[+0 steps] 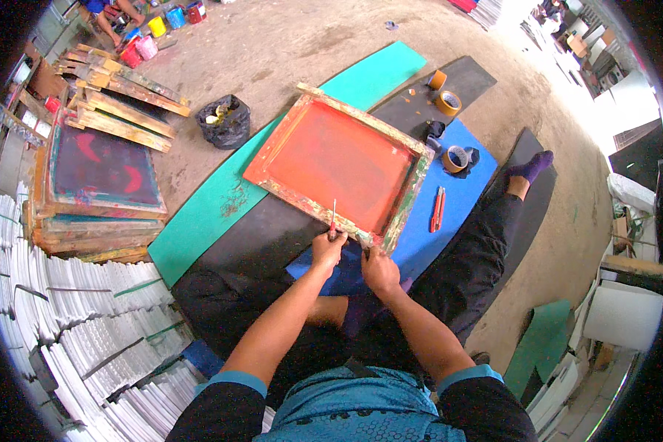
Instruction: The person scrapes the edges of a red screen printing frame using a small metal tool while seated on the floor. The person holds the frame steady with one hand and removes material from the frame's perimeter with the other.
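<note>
A paint-stained wooden screen-printing frame (275,186) with orange mesh lies tilted across the mats in front of me. My left hand (327,253) is closed around the red handle of a screwdriver (334,218), its thin metal shaft pointing away from me over the frame's near rail. Close beside it, my right hand (381,272) is closed at the near right corner of the frame. Something small and dark shows at its fingertips, too hidden to name. To the right of the frame, two red cutter knives (437,210) lie on a blue mat (457,171).
Tape rolls (448,103) rest beyond the frame. A green mat (214,193) and a black bag (223,121) lie left. Stacked frames (99,208) and white bundled sheets (88,295) line the left side. Paint cans (175,18) stand far off near another person. My leg (486,247) stretches right.
</note>
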### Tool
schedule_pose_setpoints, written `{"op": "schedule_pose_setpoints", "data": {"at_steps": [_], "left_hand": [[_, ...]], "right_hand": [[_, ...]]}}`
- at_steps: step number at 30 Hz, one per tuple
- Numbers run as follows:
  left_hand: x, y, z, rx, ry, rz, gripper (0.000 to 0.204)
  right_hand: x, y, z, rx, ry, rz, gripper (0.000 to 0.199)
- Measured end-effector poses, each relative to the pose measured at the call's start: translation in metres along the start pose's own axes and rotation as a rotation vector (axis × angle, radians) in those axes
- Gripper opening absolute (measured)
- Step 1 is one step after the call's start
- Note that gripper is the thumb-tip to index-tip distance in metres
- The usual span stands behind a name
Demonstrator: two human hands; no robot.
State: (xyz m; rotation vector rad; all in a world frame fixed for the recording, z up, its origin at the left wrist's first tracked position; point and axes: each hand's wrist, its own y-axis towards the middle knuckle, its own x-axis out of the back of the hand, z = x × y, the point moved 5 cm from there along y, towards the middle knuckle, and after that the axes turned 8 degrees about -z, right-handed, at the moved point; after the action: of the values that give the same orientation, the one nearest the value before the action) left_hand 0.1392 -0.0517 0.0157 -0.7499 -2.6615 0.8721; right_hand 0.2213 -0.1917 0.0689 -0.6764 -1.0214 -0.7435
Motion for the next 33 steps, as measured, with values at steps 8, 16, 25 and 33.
{"op": "schedule_pose_setpoints", "data": {"at_steps": [8,16,25,33], "left_hand": [[-0.014,0.026,0.026,-0.308,-0.114,-0.162,0.014],[-0.005,0.015,0.003,0.065,-0.134,0.165,0.030],[0.089,-0.011,-0.061,0.133,-0.299,0.562,0.026],[0.166,0.027,-0.070,0.210,-0.526,0.344,0.017]], "right_hand": [[0.036,-0.040,0.014,-0.070,0.065,0.116,0.033],[0.035,-0.036,0.022,-0.018,0.185,0.058,0.034],[0.005,-0.011,0.106,0.252,0.378,0.127,0.033],[-0.039,0.018,0.184,0.149,0.786,0.717,0.029]]}}
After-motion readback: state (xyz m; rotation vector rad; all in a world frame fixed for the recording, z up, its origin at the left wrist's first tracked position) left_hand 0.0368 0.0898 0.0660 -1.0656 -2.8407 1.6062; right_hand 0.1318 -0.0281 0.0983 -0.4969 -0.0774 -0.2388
